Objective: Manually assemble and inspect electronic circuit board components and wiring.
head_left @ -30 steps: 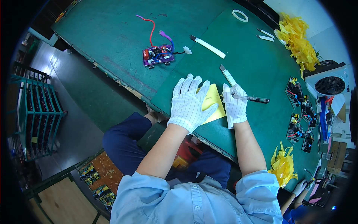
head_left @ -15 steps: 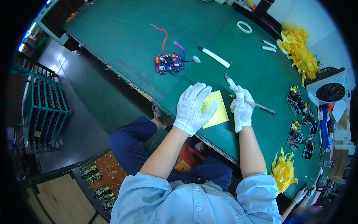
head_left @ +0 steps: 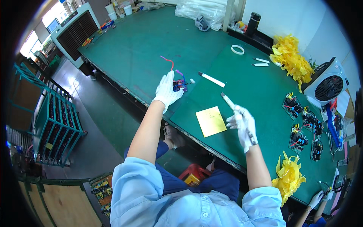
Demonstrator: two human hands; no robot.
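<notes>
My left hand (head_left: pixel 167 92), in a white striped glove, is closed around the left side of a small purple circuit board (head_left: pixel 180 85) with red and purple wires. Its fingers cover part of the board. My gloved right hand (head_left: pixel 243 125) grips a white-handled knife (head_left: pixel 227 100) with a slanted grey tip pointing away from me. A dark pen (head_left: pixel 249 135) lies along the same palm. Between my hands is a yellow sticky note (head_left: pixel 210 122) with faint writing. Beyond it lies another white-handled tool (head_left: pixel 212 80) with a dark tip.
Several circuit boards (head_left: pixel 298 137) sit to the right on the green table (head_left: pixel 151 41), near a fan (head_left: pixel 328 87). Yellow tape strips (head_left: pixel 289 177) bunch at the near right edge, with more behind. A white tape ring (head_left: pixel 237 49) lies farther back. Another person's gloved hands (head_left: pixel 316 199) show at lower right.
My left hand has left the yellow note and moved left and away onto the circuit board. My right hand has kept the knife and pen, the pen now turned back toward the wrist. The view has shifted.
</notes>
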